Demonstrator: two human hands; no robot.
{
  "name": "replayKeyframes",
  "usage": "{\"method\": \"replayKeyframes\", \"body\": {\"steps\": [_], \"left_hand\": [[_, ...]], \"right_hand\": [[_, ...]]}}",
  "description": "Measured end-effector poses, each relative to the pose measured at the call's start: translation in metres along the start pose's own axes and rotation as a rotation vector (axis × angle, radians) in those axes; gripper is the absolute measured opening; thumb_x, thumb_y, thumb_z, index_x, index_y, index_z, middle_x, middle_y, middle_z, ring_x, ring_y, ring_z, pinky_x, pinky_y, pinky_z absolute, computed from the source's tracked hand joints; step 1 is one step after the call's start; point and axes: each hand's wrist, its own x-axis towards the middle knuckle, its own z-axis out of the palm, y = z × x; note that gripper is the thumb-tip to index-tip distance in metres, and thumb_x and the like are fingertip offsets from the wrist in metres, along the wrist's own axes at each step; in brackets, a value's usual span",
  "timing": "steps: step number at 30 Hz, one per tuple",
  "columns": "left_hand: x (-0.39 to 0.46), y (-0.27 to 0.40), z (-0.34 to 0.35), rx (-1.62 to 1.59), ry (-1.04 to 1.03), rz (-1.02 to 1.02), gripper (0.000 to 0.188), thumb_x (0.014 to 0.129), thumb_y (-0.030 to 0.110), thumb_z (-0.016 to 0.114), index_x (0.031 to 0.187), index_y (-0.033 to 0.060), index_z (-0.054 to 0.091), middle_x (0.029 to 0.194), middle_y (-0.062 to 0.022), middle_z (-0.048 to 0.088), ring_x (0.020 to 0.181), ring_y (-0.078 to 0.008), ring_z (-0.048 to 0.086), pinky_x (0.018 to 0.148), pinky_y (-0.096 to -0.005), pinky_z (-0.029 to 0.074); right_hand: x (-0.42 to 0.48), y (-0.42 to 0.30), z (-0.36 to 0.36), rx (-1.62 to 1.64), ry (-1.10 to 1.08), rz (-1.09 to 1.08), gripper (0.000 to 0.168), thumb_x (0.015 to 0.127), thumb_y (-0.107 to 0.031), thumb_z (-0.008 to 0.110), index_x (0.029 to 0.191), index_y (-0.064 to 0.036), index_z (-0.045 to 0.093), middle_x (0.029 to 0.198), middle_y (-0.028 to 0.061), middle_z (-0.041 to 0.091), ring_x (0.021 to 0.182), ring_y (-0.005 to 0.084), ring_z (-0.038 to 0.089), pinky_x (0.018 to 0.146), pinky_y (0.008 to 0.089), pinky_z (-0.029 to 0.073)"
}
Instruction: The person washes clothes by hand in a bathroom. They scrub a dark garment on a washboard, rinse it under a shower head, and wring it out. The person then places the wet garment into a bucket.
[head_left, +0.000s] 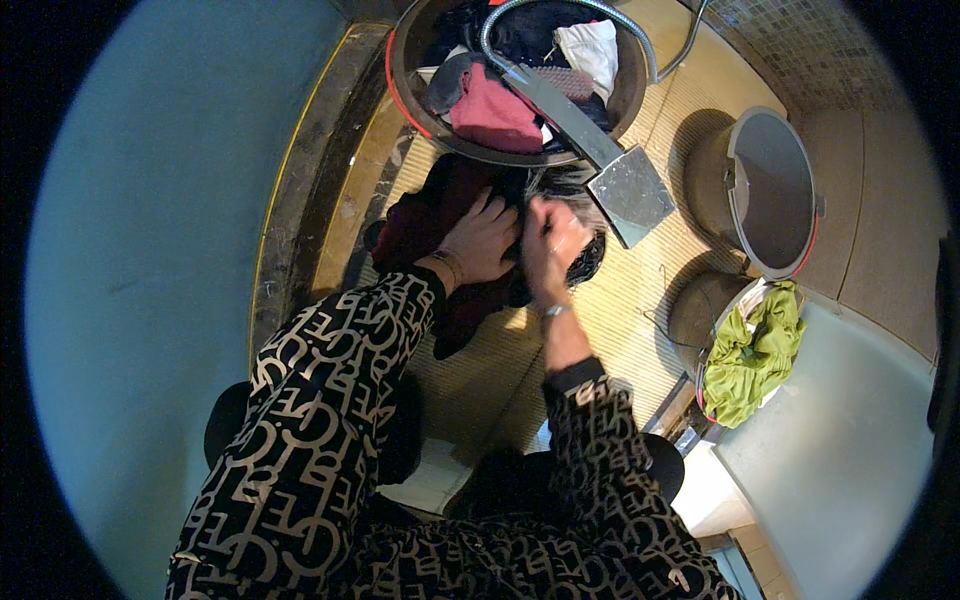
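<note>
On the ribbed floor before me lies a bunched dark maroon garment (420, 217). My left hand (484, 238) presses down on it, its bent fingers gripping the fabric. Beside it, my right hand (555, 240) is curled over wet black cloth (589, 261) and blurred by motion. Whether both pieces belong to one garment I cannot tell. Pale blurred streaks show just above the right hand. Close to its right is the square metal head (634, 196) of a hand shower, whose handle lies across the rim of a large round tub (411, 112).
Inside the tub are a pink cloth (495, 112), a white cloth (589, 56) and dark clothes. A metal hose (641, 45) loops over it. To the right, a bucket (705, 180) stands above another bucket (701, 307) topped with green cloth (757, 352). A blue wall (150, 262) rises left.
</note>
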Motion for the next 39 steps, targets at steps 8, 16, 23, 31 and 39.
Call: {"method": "replayKeyframes", "body": {"steps": [8,16,23,31,39], "left_hand": [[-0.002,-0.001,-0.005,0.026,-0.068,0.011,0.065,0.077,0.044,0.073,0.125,0.0015,0.06,0.129,-0.0151,0.053,0.127,-0.0381,0.043,0.118,-0.0561,0.023],[-0.003,0.0,0.0,-0.079,0.084,-0.038,0.091,0.078,0.047,0.072,0.147,-0.0017,0.039,0.149,-0.0264,0.039,0.134,-0.0403,0.039,0.118,-0.055,0.024],[-0.003,-0.001,-0.002,0.076,-0.11,0.024,0.075,0.087,0.046,0.061,0.141,-0.0035,0.048,0.15,-0.0211,0.041,0.133,-0.0375,0.04,0.117,-0.0544,0.025],[-0.002,0.002,-0.007,0.082,-0.115,0.021,0.061,0.089,0.044,0.058,0.132,-0.0003,0.059,0.143,-0.0177,0.05,0.131,-0.0362,0.042,0.118,-0.0566,0.024],[-0.002,0.0,-0.006,0.068,-0.158,0.033,0.056,0.088,0.039,0.057,0.128,0.001,0.062,0.142,-0.0149,0.052,0.131,-0.0339,0.042,0.118,-0.0567,0.023]], "right_hand": [[0.048,0.132,0.052,0.299,-0.478,0.175,0.033,0.098,-0.024,0.058,0.122,-0.002,0.064,0.122,0.0123,0.066,0.111,0.0262,0.061,0.099,0.0406,0.048],[0.004,-0.026,-0.031,0.214,-0.334,0.137,0.013,0.088,-0.016,0.07,0.088,-0.003,0.069,0.091,0.0106,0.07,0.09,0.0291,0.063,0.088,0.0437,0.043],[0.048,0.026,-0.026,0.287,-0.626,0.004,0.034,0.096,-0.031,0.057,0.113,-0.003,0.065,0.118,0.0146,0.067,0.109,0.0291,0.061,0.099,0.0433,0.041],[-0.009,-0.02,-0.018,-0.163,-0.079,-0.06,0.02,0.088,-0.029,0.068,0.091,-0.01,0.071,0.09,0.0111,0.068,0.093,0.0326,0.061,0.083,0.0456,0.039],[0.078,-0.004,-0.081,0.209,-0.814,-0.131,0.036,0.091,-0.024,0.065,0.119,-0.002,0.065,0.12,0.0163,0.068,0.107,0.0311,0.065,0.097,0.0419,0.049]]}}
